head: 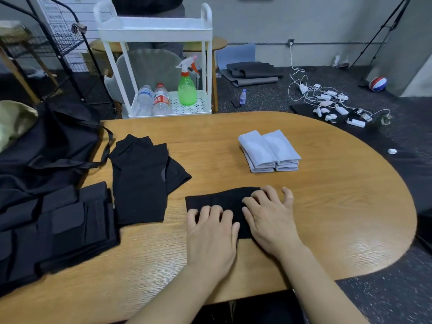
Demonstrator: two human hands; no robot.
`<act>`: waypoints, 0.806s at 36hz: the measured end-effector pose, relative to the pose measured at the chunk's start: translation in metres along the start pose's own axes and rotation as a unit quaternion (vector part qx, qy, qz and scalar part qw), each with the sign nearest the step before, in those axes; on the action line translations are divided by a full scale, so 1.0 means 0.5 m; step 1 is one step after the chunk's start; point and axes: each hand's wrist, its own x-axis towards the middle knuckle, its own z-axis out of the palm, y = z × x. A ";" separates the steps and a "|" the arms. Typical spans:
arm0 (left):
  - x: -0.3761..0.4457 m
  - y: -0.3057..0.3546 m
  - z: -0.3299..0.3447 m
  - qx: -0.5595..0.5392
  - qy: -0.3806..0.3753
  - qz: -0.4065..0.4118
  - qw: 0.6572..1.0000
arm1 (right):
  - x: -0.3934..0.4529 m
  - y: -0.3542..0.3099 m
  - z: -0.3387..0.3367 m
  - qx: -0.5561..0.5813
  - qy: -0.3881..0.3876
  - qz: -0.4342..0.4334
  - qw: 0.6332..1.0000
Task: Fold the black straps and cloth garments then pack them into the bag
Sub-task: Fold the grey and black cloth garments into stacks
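Note:
A small folded black cloth (217, 200) lies on the wooden table (327, 195) near its front middle. My left hand (211, 232) presses flat on the cloth's near left part. My right hand (268, 213) lies over its right end, fingers spread and bent a little. To the left sits a folded black garment (140, 183). A pile of black straps with pads (58, 225) covers the table's left front. The black bag (46, 146) slumps at the far left, its handle trailing onto the table. Two stacks of folded light grey cloths (268, 150) rest at the back right.
Behind the table stands a white cart (154, 31) with water bottles and a green spray bottle (187, 87). A black wire rack (60, 38) stands at the back left. Chargers and cables (327, 101) lie on the dark floor to the right.

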 end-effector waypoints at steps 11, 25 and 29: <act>0.038 -0.101 0.018 -0.012 0.004 0.182 0.983 | -0.089 -0.029 -0.028 -0.002 -0.010 0.068 0.998; 0.033 -0.107 -0.013 -0.030 0.054 0.212 0.975 | -0.077 -0.021 -0.043 0.081 0.055 0.080 0.992; -0.026 -0.061 -0.019 -0.079 0.052 0.121 0.988 | -0.044 -0.008 -0.043 0.100 0.043 0.049 0.993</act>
